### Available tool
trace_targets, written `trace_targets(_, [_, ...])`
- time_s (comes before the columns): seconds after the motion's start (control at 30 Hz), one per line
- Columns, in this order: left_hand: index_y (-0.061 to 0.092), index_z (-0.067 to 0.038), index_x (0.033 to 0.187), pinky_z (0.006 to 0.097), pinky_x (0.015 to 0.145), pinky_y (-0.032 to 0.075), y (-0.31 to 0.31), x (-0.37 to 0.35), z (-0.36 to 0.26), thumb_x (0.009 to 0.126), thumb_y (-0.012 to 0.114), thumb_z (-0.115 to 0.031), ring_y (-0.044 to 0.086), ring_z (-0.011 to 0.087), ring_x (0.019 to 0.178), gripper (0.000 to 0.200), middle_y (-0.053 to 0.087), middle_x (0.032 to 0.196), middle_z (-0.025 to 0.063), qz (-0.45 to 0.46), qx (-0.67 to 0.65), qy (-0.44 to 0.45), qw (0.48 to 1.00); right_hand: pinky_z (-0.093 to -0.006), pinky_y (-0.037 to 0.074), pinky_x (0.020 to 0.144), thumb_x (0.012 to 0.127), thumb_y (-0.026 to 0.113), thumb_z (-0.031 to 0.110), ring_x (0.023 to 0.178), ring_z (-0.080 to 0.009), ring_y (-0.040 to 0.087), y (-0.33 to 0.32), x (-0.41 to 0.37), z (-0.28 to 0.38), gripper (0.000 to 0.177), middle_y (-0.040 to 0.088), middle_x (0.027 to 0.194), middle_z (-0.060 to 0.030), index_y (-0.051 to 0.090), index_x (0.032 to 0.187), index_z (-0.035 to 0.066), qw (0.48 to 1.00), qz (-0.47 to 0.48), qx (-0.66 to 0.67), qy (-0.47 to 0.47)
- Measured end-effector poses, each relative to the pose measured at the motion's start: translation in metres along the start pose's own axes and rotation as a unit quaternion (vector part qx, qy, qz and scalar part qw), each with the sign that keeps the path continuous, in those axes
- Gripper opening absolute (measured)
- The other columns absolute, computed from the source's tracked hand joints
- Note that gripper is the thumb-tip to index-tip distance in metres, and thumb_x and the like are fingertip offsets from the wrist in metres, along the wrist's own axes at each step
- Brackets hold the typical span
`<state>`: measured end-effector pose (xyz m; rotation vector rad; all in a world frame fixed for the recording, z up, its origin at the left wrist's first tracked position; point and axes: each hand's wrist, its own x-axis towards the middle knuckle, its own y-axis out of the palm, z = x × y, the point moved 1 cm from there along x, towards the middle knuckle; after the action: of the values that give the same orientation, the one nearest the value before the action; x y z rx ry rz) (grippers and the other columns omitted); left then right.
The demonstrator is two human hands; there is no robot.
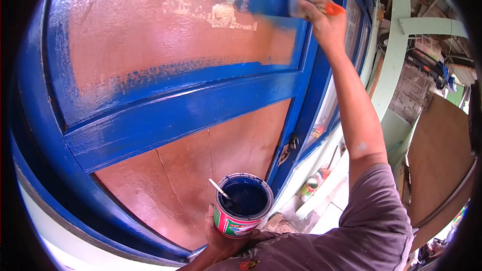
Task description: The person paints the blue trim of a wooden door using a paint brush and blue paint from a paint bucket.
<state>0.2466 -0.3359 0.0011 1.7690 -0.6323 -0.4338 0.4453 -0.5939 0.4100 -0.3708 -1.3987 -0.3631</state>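
Note:
My right hand (319,12) is closed round a paintbrush (296,7) with an orange handle end, raised at the upper right of the door. The bristles are blurred against the upper panel (135,30), which is brownish-pink in the middle with blue paint along its edges. My left hand (223,238) holds a paint can (241,223) from below, near the lower panel (201,160). Dark blue paint fills part of the can, and a white stick (219,189) leans in it. The door frame (181,105) is glossy blue.
A door handle (294,142) is on the blue frame at the right. Farther down, a small can (310,185) stands on a ledge. Light green posts (394,45), a large brown board (437,155) and assorted clutter lie to the right.

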Motion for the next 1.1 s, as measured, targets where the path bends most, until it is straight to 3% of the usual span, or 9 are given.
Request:
trace_targets(0.1, [0.048, -0.020, 0.150, 0.0538, 0.086, 0.049, 0.000, -0.001, -0.002, 0.092, 0.024, -0.081, 0.055, 0.0341, 0.124, 0.087, 0.057, 0.144, 0.0126, -0.034, 0.029, 0.011, 0.999, -0.0265, 0.053, 0.068, 0.091, 0.075, 0.017, 0.069, -0.0090, 0.065, -0.014, -0.003, 0.001, 0.016, 0.076, 0.079, -0.0036, 0.079, 0.096, 0.003, 0.990, -0.067, -0.121, 0.008])
trace_targets(0.3, [0.046, -0.020, 0.152, 0.0541, 0.088, 0.049, -0.011, -0.001, -0.002, 0.093, 0.025, -0.081, 0.055, 0.0342, 0.124, 0.087, 0.055, 0.146, 0.0126, 0.027, -0.031, -0.019, 0.999, -0.0253, 0.054, 0.075, 0.091, 0.076, 0.017, 0.080, -0.0081, 0.069, 0.059, 0.010, 0.074, 0.017, 0.078, 0.085, -0.0055, 0.080, 0.102, 0.004, 0.996, 0.039, -0.069, -0.049])
trace_targets(0.4, [0.046, -0.020, 0.152, 0.0531, 0.088, 0.050, -0.004, 0.003, -0.005, 0.092, 0.027, -0.080, 0.055, 0.0336, 0.124, 0.087, 0.054, 0.147, 0.0123, 0.001, -0.016, -0.013, 1.000, -0.0248, 0.052, 0.065, 0.092, 0.080, 0.009, 0.072, -0.0079, 0.064, 0.064, 0.010, 0.098, 0.010, 0.072, 0.082, -0.0027, 0.075, 0.092, 0.000, 0.988, 0.068, 0.133, -0.051])
trace_targets(0.53, [0.045, -0.020, 0.153, 0.0545, 0.092, 0.051, -0.012, 0.011, -0.006, 0.093, 0.028, -0.079, 0.054, 0.0341, 0.128, 0.085, 0.053, 0.147, 0.0131, 0.055, -0.049, -0.034, 0.997, -0.0223, 0.054, 0.077, 0.094, 0.079, 0.013, 0.085, -0.0075, 0.069, 0.047, 0.002, 0.073, 0.018, 0.078, 0.096, -0.0035, 0.078, 0.109, 0.003, 0.983, 0.104, 0.039, -0.145])
trace_targets(0.73, [0.044, -0.017, 0.152, 0.0584, 0.102, 0.050, -0.004, 0.006, -0.009, 0.097, 0.026, -0.073, 0.053, 0.0354, 0.132, 0.081, 0.052, 0.148, 0.0143, 0.005, 0.045, -0.016, 0.999, -0.0263, 0.056, 0.076, 0.091, 0.080, 0.019, 0.080, -0.0149, 0.073, 0.002, 0.011, 0.026, 0.019, 0.079, 0.092, -0.0079, 0.079, 0.105, 0.006, 0.980, 0.009, -0.174, -0.098])
trace_targets(0.87, [0.043, -0.017, 0.152, 0.0588, 0.103, 0.050, -0.011, 0.004, -0.009, 0.098, 0.025, -0.072, 0.053, 0.0355, 0.132, 0.079, 0.052, 0.149, 0.0143, 0.010, 0.031, -0.005, 0.999, -0.0293, 0.058, 0.080, 0.091, 0.080, 0.021, 0.085, -0.0149, 0.075, 0.050, 0.016, 0.061, 0.019, 0.080, 0.095, -0.0094, 0.079, 0.104, 0.007, 0.979, 0.041, -0.169, -0.103])
trace_targets(0.97, [0.043, -0.018, 0.152, 0.0588, 0.101, 0.050, -0.009, 0.005, -0.006, 0.097, 0.025, -0.073, 0.052, 0.0360, 0.133, 0.080, 0.051, 0.149, 0.0142, -0.004, 0.043, 0.011, 0.999, -0.0266, 0.053, 0.069, 0.092, 0.079, 0.009, 0.077, -0.0106, 0.067, 0.071, 0.012, 0.108, 0.010, 0.074, 0.085, -0.0041, 0.075, 0.094, -0.001, 0.992, 0.091, 0.009, -0.091])
trace_targets(1.07, [0.043, -0.018, 0.153, 0.0587, 0.102, 0.049, -0.010, 0.006, -0.008, 0.096, 0.025, -0.075, 0.052, 0.0364, 0.133, 0.082, 0.052, 0.149, 0.0140, 0.031, -0.004, -0.018, 0.999, -0.0256, 0.057, 0.086, 0.094, 0.078, 0.012, 0.095, -0.0092, 0.072, 0.068, 0.015, 0.094, 0.017, 0.080, 0.104, -0.0075, 0.078, 0.106, 0.001, 0.945, 0.091, 0.023, -0.314])
trace_targets(1.1, [0.043, -0.019, 0.153, 0.0587, 0.102, 0.048, -0.008, 0.005, -0.008, 0.096, 0.025, -0.076, 0.052, 0.0365, 0.133, 0.083, 0.052, 0.149, 0.0140, 0.011, 0.019, -0.016, 1.000, -0.0279, 0.058, 0.085, 0.093, 0.078, 0.016, 0.094, -0.0141, 0.073, 0.062, 0.019, 0.081, 0.017, 0.080, 0.104, -0.0078, 0.079, 0.106, 0.004, 0.947, 0.091, -0.018, -0.308])
